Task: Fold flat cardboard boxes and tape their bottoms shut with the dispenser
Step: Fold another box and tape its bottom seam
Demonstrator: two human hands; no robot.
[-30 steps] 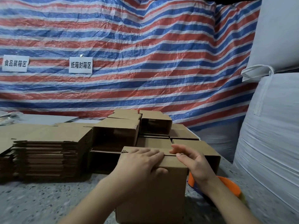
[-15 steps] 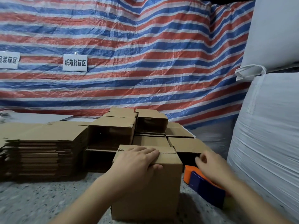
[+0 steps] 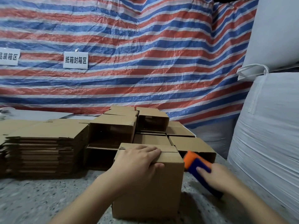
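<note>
Pressing down on the folded box [image 3: 150,183] on the worktop [image 3: 40,199], the left hand [image 3: 137,165] lies flat across the flap seam, fingers straight; right of the box the right hand [image 3: 221,180] grips the blurred tape dispenser [image 3: 196,164]. If that press eases, I judge the flaps could spring apart and the tape land crooked. No tape edge is discernible; behind the box, finished boxes [image 3: 145,125] show dark interiors

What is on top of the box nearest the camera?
The left hand presses on the closed flaps of the box, fingers across the centre seam. No tape shows on the uncovered stretch of seam; the part under the hand is hidden. The right hand holds the tape dispenser beside the box.
</note>
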